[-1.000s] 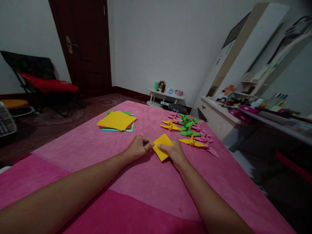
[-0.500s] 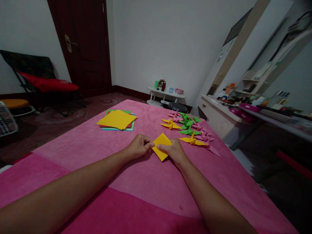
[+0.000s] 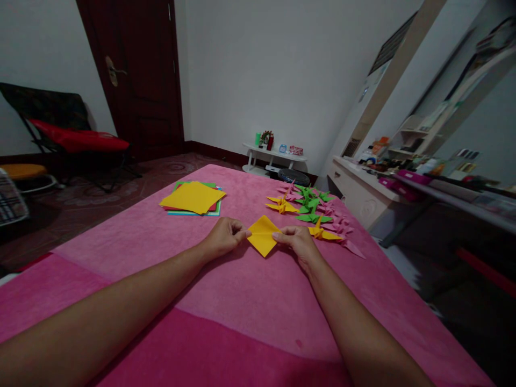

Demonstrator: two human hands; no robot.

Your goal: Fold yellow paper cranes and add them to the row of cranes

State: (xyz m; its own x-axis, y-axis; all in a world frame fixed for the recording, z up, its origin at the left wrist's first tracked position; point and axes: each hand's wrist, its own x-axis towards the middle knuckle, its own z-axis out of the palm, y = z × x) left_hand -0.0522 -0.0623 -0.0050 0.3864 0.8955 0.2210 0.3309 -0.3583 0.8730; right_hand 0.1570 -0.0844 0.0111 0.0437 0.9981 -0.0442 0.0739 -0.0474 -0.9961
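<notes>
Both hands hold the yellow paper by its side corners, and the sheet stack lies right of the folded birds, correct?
Not quite: the head view shows the sheet stack left of the folded birds. Left hand and right hand hold the yellow paper as stated.

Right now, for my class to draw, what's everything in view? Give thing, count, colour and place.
Cover: one, pinks, foreground
Folded square: one, yellow, mid-picture
Paper stack: one, yellow on top, cover's left side
Yellow cranes: two, yellow, cover's right side
Green cranes: several, green, same cluster
Pink cranes: several, pink, same cluster
Door: one, dark red, back left
Chair: one, dark with red, left
Stool: one, orange-topped, far left
Stand: one, white, back wall
Dressing table: one, whitish, right
Clutter: too jumbled to count, mixed, on that table
Left hand: one, bare, at the square's left corner
Right hand: one, bare, at its right corner
</notes>
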